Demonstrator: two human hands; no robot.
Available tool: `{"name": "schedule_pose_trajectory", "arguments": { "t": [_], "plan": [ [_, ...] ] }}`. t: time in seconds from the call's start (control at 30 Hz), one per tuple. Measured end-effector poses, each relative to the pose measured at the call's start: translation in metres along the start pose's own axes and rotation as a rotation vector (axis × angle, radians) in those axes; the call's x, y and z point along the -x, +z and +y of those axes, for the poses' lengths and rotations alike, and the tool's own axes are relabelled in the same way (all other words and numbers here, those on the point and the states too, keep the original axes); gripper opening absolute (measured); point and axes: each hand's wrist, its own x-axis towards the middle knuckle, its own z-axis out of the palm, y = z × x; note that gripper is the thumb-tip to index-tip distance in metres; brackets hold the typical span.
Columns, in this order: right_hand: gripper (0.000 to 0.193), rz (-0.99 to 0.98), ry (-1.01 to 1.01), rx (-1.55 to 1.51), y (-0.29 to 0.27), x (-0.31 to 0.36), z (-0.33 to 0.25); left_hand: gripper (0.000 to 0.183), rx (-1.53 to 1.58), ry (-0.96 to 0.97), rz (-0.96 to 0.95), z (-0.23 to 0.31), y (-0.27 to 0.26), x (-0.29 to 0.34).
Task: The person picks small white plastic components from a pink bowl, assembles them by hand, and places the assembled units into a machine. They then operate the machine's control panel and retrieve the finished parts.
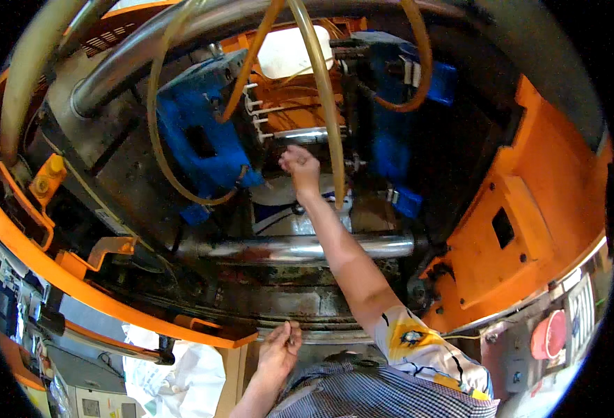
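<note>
My right hand (301,167) reaches deep into the machine, between two blue mould halves. Its fingers are curled, and what they may hold is hidden. Close to its fingertips, several thin white plastic pieces (258,111) stick out from the face of the left mould half (192,129). The right mould half (390,139) stands across the gap, apart from the hand. My left hand (277,352) is low in front of my body, by the machine's front edge, its fingers drawn together. Anything in them is too small to make out.
Looping hoses (321,90) hang around the reaching arm. A shiny horizontal bar (286,248) crosses below the moulds. An orange guard (509,223) stands at right, and an orange rail (98,292) curves along the left. A white bag (188,376) is at lower left, a red basin (549,334) at right.
</note>
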Motion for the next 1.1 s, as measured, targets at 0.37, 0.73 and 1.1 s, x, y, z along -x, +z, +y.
{"name": "schedule_pose_trajectory", "arguments": {
  "t": [0.37, 0.73, 1.1],
  "plan": [
    [0.025, 0.133, 0.010, -0.132, 0.071, -0.107, 0.030, 0.024, -0.072, 0.022, 0.139, 0.009, -0.036, 0.032],
    [0.030, 0.289, -0.019, -0.020, 0.078, -0.087, -0.012, 0.024, -0.074, -0.039, 0.115, 0.001, -0.035, 0.042],
    [0.022, -0.095, 0.803, -0.629, 0.026, 0.185, -0.016, 0.021, -0.212, 0.010, 0.043, -0.012, -0.054, 0.060]
  ]
}}
